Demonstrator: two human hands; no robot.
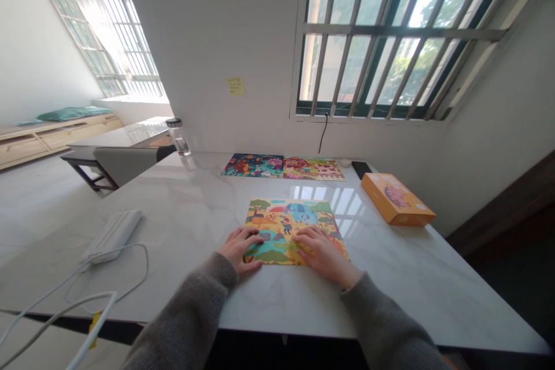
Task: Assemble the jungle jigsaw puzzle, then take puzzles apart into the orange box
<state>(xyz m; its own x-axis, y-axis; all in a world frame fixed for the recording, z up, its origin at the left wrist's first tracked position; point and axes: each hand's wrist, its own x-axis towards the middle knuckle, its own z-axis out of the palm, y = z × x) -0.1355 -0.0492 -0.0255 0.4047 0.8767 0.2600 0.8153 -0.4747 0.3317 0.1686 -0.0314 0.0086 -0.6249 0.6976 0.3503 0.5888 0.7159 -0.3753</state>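
A colourful cartoon picture board (284, 211), resembling a jigsaw puzzle, lies flat on the table in front of me. It shows a blue elephant, trees and water; piece seams are too small to make out. My left hand (239, 248) rests at the board's left edge, thumb and fingers apart. On its lower right part lies my right hand (319, 251), fingers stretched over the surface. Neither hand lifts anything. Farther back, a dark blue picture board (255, 166) and a farm picture board (314, 169) lie side by side.
The glossy white table (186, 231) holds an orange box (396, 198) and a black phone (361, 170) at right. A bottle (178, 137) stands at the back left corner. A white power strip (113, 234) with cables (145, 269) lies at left.
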